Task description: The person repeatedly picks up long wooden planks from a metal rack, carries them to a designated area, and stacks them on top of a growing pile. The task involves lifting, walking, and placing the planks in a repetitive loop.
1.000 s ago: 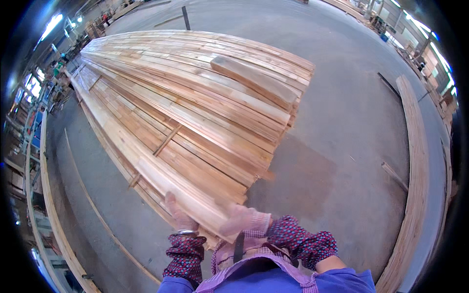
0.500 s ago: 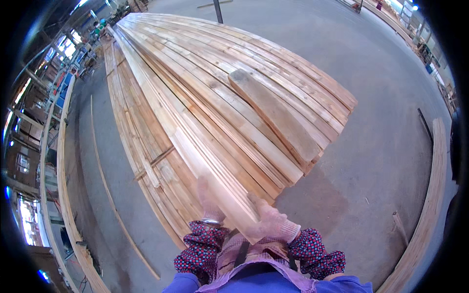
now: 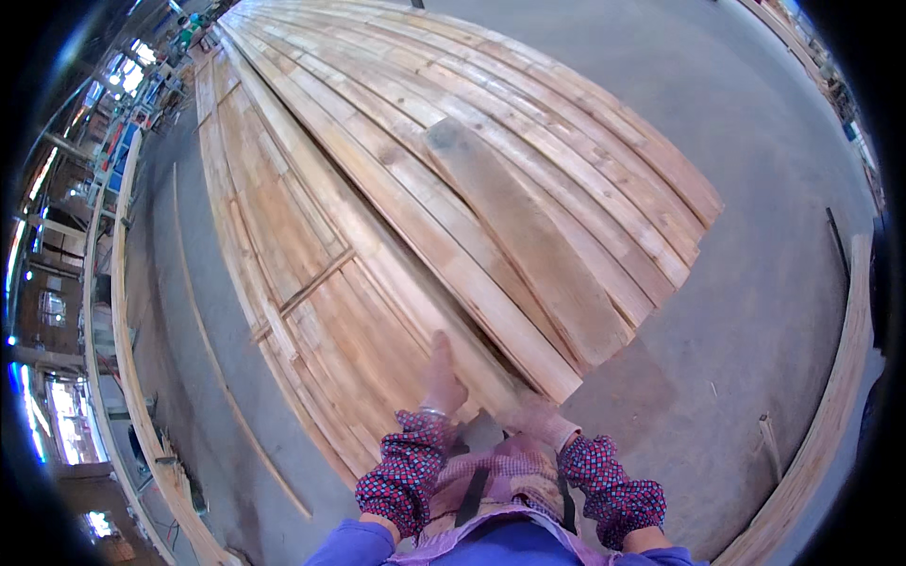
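Long, pale wooden boards (image 3: 377, 255) run away from me in a low, wide stack. My left hand (image 3: 444, 385), in a light glove, lies against the left side of a long board near its close end. Its fingers look stretched out along the wood. At the near end of that same board is my right hand (image 3: 536, 418), also gloved; motion smears its fingers, so its grip is unclear. A dark gap separates this board from the boards on the right. A shorter, wider, weathered plank (image 3: 528, 245) lies across the top of the right-hand boards.
Thin cross strips (image 3: 316, 283) lie on the lower left boards. A long narrow strip (image 3: 212, 340) rests on the grey floor (image 3: 679, 443) to the left. Further timber (image 3: 830, 424) lies along the right side, and machines stand at the far left.
The raised stack of boards between my hands has come down and left onto the left-hand pile. A dark gap now shows beside it. My left hand has shifted right, and the view has tilted.
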Available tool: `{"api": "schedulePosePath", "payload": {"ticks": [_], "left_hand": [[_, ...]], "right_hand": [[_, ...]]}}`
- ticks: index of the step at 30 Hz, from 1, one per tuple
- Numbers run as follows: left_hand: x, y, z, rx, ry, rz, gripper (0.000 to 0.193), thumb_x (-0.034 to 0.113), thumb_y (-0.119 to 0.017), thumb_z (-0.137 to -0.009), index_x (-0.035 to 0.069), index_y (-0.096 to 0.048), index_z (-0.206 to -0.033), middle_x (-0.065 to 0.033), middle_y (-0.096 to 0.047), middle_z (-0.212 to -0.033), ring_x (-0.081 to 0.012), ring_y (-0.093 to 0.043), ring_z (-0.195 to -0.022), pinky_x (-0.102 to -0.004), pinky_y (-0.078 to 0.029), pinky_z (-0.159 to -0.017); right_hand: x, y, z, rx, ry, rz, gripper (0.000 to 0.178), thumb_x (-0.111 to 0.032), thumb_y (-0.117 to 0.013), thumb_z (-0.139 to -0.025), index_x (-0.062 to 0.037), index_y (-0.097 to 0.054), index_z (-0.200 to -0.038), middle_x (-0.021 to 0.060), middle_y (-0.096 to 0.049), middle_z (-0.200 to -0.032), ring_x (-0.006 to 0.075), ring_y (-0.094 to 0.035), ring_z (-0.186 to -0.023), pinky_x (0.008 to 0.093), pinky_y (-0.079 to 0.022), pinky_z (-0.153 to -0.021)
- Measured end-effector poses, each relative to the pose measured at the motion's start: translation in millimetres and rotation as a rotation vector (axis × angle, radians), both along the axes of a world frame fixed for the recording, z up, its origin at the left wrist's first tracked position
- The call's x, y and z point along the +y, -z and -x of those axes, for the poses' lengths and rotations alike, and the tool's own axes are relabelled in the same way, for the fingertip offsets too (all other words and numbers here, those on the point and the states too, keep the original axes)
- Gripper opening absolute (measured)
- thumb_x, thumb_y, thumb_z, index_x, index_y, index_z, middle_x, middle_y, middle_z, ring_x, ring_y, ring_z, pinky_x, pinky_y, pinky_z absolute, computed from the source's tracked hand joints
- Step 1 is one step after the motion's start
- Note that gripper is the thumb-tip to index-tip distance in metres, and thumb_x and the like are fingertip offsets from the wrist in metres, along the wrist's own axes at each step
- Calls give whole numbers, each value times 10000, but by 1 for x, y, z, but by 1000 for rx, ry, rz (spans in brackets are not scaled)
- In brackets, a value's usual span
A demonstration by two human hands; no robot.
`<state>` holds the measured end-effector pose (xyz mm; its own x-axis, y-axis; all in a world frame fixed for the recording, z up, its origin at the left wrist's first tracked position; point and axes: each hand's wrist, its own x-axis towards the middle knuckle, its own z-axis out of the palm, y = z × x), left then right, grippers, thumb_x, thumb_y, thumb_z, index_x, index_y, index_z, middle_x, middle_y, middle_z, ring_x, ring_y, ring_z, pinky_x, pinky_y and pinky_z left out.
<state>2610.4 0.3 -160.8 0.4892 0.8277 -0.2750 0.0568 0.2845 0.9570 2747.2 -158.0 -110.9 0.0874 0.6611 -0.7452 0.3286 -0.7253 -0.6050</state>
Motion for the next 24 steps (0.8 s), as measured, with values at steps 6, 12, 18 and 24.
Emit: {"api": "schedulePosePath", "payload": {"ticks": [6, 12, 18, 24], "left_hand": [[1, 5, -5, -150, -94, 662, 595, 441, -426, -998, 23, -359, -1416, -69, -471, -1404, -199, -442, -1291, -331, -369, -1053], [6, -9, -39, -56, -189, 589, 587, 476, -442, -987, 28, -451, -1366, -34, -527, -1280, -164, -490, -1159, -284, -385, -998], [10, -20, -49, 331, 18, 433, 562, 481, -439, -980, 26, -524, -1300, -73, -614, -1086, -235, -597, -943, -315, -469, -872], [35, 2, -39, 841, 494, 197, 859, 723, -408, -842, -38, -584, -1199, -242, -615, -1177, -381, -536, -1201, -439, -410, -996]], "right_hand": [[3, -95, 15, -313, 128, -349, 547, -335, -667, -778, -54, -561, -1235, 163, -634, -1141, 338, -620, -1020, 437, -503, -860], [-18, -97, 22, 222, 310, -502, 542, -277, -681, -800, -57, -545, -1276, 176, -620, -1192, 302, -618, -1069, 367, -491, -915], [15, -108, 8, 210, 225, -373, 498, -291, -673, -824, -73, -566, -1258, 180, -639, -1124, 295, -635, -1020, 369, -506, -863], [27, -57, 33, -30, -353, -482, 310, -338, -587, -845, -73, -662, -989, 194, -654, -800, 365, -645, -760, 478, -507, -667]]}}
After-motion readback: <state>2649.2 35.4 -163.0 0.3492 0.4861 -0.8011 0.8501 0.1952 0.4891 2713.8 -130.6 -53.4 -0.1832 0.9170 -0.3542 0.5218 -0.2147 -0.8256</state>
